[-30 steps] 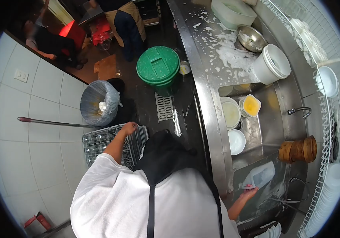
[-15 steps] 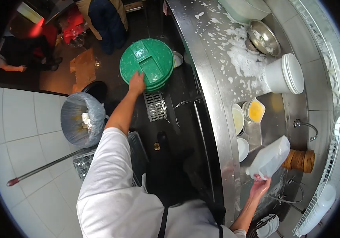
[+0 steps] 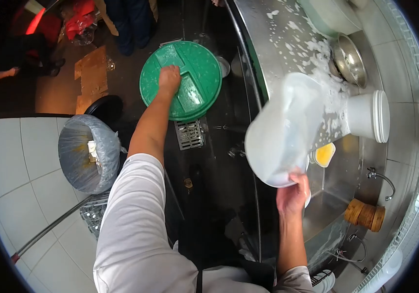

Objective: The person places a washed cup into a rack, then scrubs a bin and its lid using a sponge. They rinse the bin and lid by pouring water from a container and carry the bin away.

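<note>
My left hand (image 3: 170,79) is closed around the moulded grip in the middle of a round green lid (image 3: 202,80). The lid sits over a round bin on the dark floor, and I cannot tell whether it is raised. Fingers of my right hand (image 3: 293,193) grip the near rim of a translucent white plastic tub (image 3: 285,127). That tub is tilted above the front edge of the steel counter (image 3: 268,53), slightly smeared by motion, and hides part of the sink.
Suds, a metal bowl (image 3: 351,61) and a white bucket (image 3: 365,117) are on the counter. The sink holds a yellow-filled container (image 3: 324,155); wooden steamers (image 3: 365,215) stand behind. A lined trash bin (image 3: 89,154) is at left. Other people stand at the far left.
My left hand has moved from the lid's near edge to its central grip. My right hand has swung the tub from above the sink to the counter's front edge, towards the lid.
</note>
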Motion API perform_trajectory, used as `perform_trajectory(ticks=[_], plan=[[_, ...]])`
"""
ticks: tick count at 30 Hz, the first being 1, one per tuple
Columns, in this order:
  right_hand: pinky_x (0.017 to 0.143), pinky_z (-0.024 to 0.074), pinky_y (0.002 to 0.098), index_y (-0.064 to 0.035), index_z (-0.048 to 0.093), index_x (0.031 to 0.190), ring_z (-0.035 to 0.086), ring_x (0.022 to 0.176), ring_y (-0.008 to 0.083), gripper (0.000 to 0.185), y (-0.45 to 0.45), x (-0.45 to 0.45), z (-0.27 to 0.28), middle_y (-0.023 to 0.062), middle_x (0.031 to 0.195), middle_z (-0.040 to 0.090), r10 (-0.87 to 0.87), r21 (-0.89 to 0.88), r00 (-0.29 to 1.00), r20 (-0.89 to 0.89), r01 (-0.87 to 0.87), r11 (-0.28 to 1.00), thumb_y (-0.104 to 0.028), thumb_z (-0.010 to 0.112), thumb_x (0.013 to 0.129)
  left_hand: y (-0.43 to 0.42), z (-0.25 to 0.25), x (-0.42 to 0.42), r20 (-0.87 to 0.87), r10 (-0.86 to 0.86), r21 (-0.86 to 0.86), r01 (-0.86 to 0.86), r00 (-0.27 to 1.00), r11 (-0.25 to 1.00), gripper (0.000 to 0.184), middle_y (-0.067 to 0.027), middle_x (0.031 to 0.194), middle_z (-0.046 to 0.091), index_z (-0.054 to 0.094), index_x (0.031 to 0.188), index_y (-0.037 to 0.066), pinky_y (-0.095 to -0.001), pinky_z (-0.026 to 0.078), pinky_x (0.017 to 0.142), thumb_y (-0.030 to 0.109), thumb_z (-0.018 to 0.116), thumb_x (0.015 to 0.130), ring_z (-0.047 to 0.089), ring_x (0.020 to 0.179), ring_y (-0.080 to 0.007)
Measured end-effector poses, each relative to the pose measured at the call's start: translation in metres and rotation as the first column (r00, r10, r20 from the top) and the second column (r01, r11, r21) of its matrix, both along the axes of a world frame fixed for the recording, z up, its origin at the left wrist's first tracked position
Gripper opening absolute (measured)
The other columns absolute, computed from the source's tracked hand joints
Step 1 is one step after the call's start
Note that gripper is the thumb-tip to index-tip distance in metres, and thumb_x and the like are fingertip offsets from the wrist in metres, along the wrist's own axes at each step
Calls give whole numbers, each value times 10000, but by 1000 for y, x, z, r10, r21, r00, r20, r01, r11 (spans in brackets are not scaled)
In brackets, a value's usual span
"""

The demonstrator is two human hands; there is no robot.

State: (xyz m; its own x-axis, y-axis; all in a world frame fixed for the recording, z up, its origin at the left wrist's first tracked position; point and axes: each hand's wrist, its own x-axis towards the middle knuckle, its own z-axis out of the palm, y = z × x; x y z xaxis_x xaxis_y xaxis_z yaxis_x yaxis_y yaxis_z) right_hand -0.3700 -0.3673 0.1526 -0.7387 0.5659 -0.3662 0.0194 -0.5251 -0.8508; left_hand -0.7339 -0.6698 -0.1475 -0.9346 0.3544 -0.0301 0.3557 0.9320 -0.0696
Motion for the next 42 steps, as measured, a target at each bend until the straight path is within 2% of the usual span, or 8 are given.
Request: perform_trajectory(ticks=[9,15,18,21,27,36,39,42], plan=[[770,422,270,14,678,787,571,778,118,173,-28,-24,-113,50,801,666,379,119,902,209,-408,905,-105,562,835,-1,-17,88,-53,123,22,-122,991,992,465,-86,789,676,548,1046,20,-422,525,683,447,661,903,681,730,-268],[678,454,277,62,688,794,593,709,133,231,-29,6,-167,77,781,693,373,224,854,362,-468,855,-104,541,859,25,3,125,228,450,186,-492,863,850,548,-110,1021,693,544,1181,-13,-449,504,780,403,711,866,688,929,-262],[634,475,307,56,701,771,614,666,140,258,-35,18,-181,78,694,684,365,359,815,449,-539,762,-120,543,876,47,12,151,-12,535,265,-513,845,816,756,-190,1222,607,435,1376,-103,-438,465,918,379,715,866,590,1157,-303],[628,481,374,44,693,748,636,631,206,280,-44,23,-205,134,671,683,326,454,812,484,-551,700,-173,563,869,56,0,158,11,673,425,-612,740,667,742,-294,1399,484,415,1472,-27,-484,418,976,353,683,894,506,1218,-381],[650,481,475,21,689,763,639,675,421,298,-63,14,-211,237,683,631,229,596,788,572,-591,544,-254,597,835,45,-25,167,-348,586,468,-405,732,785,321,-327,1472,444,744,1147,174,-497,412,1006,387,618,942,541,1125,-426],[649,493,451,36,687,743,670,653,362,293,-54,11,-227,195,664,657,241,562,809,536,-555,613,-230,602,831,9,-31,168,-329,423,486,-233,845,842,233,-297,1400,519,776,958,128,-520,456,953,321,650,922,578,1098,-438],[636,495,414,48,679,747,672,633,316,263,-48,18,-247,191,661,656,219,563,835,505,-510,650,-188,604,837,-18,-23,160,-300,262,516,-75,917,853,320,-282,1366,544,708,1185,131,-511,464,975,230,671,883,571,1135,-444],[624,490,373,53,674,749,664,626,245,241,-39,27,-250,174,652,657,226,558,878,422,-448,699,-154,597,847,-10,26,153,102,339,571,-334,935,750,613,-265,1329,547,527,1408,68,-481,477,985,203,685,832,565,1125,-445]])
